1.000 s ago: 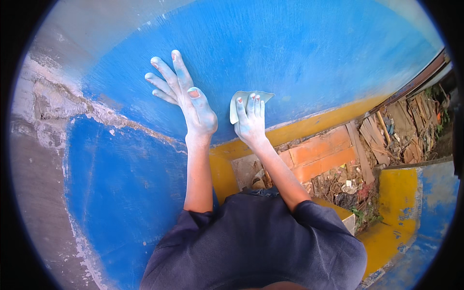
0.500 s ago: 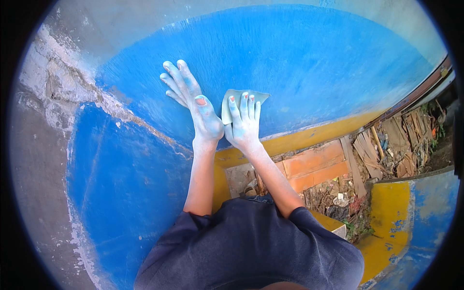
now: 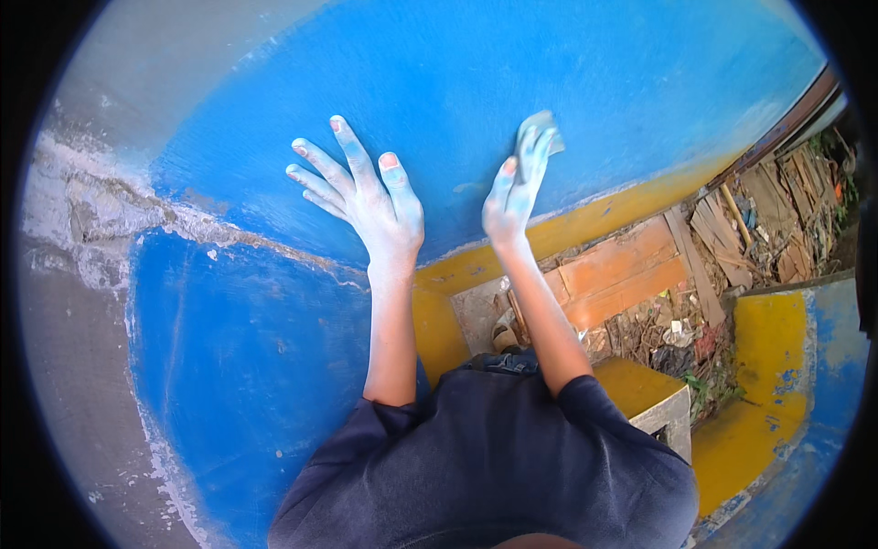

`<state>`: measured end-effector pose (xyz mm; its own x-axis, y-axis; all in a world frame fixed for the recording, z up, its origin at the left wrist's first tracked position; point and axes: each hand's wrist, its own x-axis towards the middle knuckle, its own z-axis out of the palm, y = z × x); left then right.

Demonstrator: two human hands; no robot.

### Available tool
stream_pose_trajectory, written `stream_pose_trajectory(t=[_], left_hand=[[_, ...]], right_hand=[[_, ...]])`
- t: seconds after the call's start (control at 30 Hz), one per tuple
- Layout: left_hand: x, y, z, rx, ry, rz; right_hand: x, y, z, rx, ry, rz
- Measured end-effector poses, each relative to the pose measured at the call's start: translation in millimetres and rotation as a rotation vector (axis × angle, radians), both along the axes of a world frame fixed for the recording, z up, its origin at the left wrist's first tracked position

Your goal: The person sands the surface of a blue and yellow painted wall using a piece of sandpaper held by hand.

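My left hand (image 3: 373, 197) rests against the blue painted wall (image 3: 439, 64), its fingers spread and nothing held. Pale whitish-blue dust coats both hands and wrists. To its right, my right hand (image 3: 514, 197) presses a thin grey-green piece of sandpaper (image 3: 556, 139) to the same wall. The sheet shows past the fingertips, slightly blurred, and the rest of it is hidden behind the fingers.
A cracked ledge (image 3: 119, 206) with peeling paint runs along the left, above a lower blue panel (image 3: 256, 339). A yellow band (image 3: 594, 215) edges the wall. Beyond it lie orange boards (image 3: 622, 270) and debris; a yellow block (image 3: 640, 384) stands at lower right.
My right hand has slid right and a little up along the wall with the sandpaper, away from the left hand. The left hand's fingers have spread wider, and the view has shifted slightly.
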<state>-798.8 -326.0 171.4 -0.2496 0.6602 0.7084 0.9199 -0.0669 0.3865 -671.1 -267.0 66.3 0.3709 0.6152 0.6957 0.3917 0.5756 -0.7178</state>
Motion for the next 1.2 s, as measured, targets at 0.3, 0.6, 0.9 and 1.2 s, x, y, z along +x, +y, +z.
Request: stream_pose_trajectory(t=[0.3,0.6,0.9,1.2], left_hand=[[27.7,32.2,-23.3,-0.041,0.081,0.046],[29.7,42.8,-41.7,-0.125,0.215,0.038],[15.5,39.0,-65.5,-0.139,0.335,0.056],[20.5,43.9,-73.6,-0.128,0.354,0.056]], right_hand=[[-63.8,-55.1,-70.4,-0.395,0.208,0.251],[-20.5,-15.5,-48.7,-0.480,0.605,0.084],[36.1,9.7,-39.2,-0.422,0.639,0.082],[8.8,-13.7,-59.0,-0.467,0.379,0.141]])
